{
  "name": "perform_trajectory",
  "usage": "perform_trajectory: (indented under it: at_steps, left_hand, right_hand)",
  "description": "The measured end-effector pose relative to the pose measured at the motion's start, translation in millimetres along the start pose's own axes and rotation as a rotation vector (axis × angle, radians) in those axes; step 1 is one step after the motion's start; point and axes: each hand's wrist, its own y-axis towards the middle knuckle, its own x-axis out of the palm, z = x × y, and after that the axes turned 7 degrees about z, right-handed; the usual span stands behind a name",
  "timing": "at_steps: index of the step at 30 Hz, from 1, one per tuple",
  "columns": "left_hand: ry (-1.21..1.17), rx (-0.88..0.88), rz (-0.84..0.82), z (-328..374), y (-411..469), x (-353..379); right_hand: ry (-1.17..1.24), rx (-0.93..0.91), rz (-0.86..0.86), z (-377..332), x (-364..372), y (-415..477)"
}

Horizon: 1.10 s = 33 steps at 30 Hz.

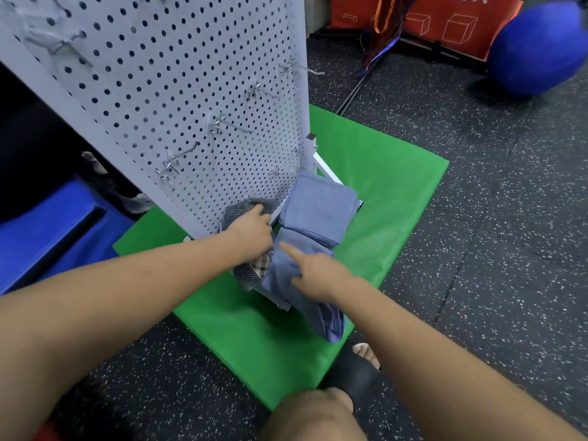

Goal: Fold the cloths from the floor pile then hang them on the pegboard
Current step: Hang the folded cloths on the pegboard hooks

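White pegboard [191,90] upper left, hooks [232,125] bare. Grey cloth [246,276] bunched at board foot. Left hand [254,232] on it, fingers [262,211] curled round cloth. Just right, touching: blue cloths [318,211], long axis from board foot toward person, on green mat [397,186]. Right hand [315,272] on near blue cloth, forefinger straight toward left hand; other fingers hidden, grip not clear. Likely next: grey cloth lifted, left hand nearer, hooks above it.

Both bare forearms extended forward and down, left hand [251,233] knuckles up, its fingers curled round a grey cloth [245,277], right hand [315,272] just beside it, index finger stretched forward, thumb out sideways, other fingers hidden, one bent knee below.
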Motion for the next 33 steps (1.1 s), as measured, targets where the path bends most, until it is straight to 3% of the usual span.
perform_trajectory:
  at_steps: [7,12,18,26,33]
  left_hand:
    - [0.19,-0.016,-0.017,15.7,6.6,7.7]
    - [0.299,-0.027,-0.106,37.9,23.2,18.8]
    - [0.221,-0.073,-0.183,40.0,36.9,14.0]
    - [-0.18,-0.265,0.189,-4.4,-15.0,-9.3]
    - [-0.312,-0.318,0.106,-21.6,-11.5,-10.9]
  right_hand:
    - [-0.139,0.083,-0.219,-18.2,23.0,48.9]
    - [-0.139,0.107,-0.185,-2.2,20.9,44.7]
    - [-0.121,0.075,-0.165,4.8,28.1,46.6]
    - [-0.136,0.055,-0.151,10.2,31.7,40.4]
    - [-0.124,0.081,-0.142,10.2,37.5,33.7]
